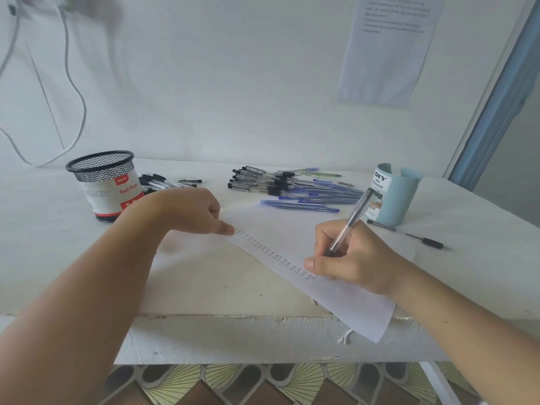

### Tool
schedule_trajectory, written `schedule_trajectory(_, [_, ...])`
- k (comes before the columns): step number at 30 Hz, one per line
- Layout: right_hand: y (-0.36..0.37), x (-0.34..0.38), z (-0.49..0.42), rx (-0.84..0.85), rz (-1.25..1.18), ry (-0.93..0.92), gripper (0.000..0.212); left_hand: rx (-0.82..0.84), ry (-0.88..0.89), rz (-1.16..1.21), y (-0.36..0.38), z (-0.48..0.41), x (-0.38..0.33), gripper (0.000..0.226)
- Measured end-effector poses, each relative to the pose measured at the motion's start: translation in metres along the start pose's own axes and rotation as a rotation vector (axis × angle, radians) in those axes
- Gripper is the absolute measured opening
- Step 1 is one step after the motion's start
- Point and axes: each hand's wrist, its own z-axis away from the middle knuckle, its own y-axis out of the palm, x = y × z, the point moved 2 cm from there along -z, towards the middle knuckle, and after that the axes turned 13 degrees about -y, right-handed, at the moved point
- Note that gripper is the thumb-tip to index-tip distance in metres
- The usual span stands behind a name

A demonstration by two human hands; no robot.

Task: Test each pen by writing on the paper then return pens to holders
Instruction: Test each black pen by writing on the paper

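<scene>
Right hand point(355, 260) pinches a clear pen point(349, 225) between thumb and curled fingers, tip down on the paper point(344, 299) and barrel tilted toward the back right. The tip sits at the bottom of a column of small scribbled words running along the paper's left side.

Left hand point(191, 211) is loosely curled and holds nothing; one fingertip presses on the paper's far left corner, at the top of the column.

The paper lies diagonally on the tabletop point(58, 235), from mid-tabletop to the front edge, with its near corner hanging over that edge.

Mesh cup point(106, 185) — black, with a "Ball Pen" label — stands upright toward the back left; what is inside cannot be seen. A few black-capped pens point(163, 181) lie just behind and right of it, partly hidden by the left wrist.

A big pen pile point(292, 188) lies near the back edge at mid-tabletop, black-capped ones on its left and blue ones on its right.

Blue organizer point(394, 197) stands upright toward the back right, just beside the pile's right end. A thin dark pen point(382, 225) lies flat in front of it, and a black cap point(432, 242) lies to its right — whether they touch, cannot tell.

On the wall behind are a printed sheet point(385, 48) and a white cable point(74, 83).
</scene>
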Motion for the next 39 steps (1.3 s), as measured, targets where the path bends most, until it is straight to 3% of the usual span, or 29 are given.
schedule_trajectory(39, [0.0003, -0.0068, 0.0013, 0.004, 0.108, -0.096, 0.031, 0.02, -0.005, -0.001, -0.0003, -0.0015, 0.0, 0.055])
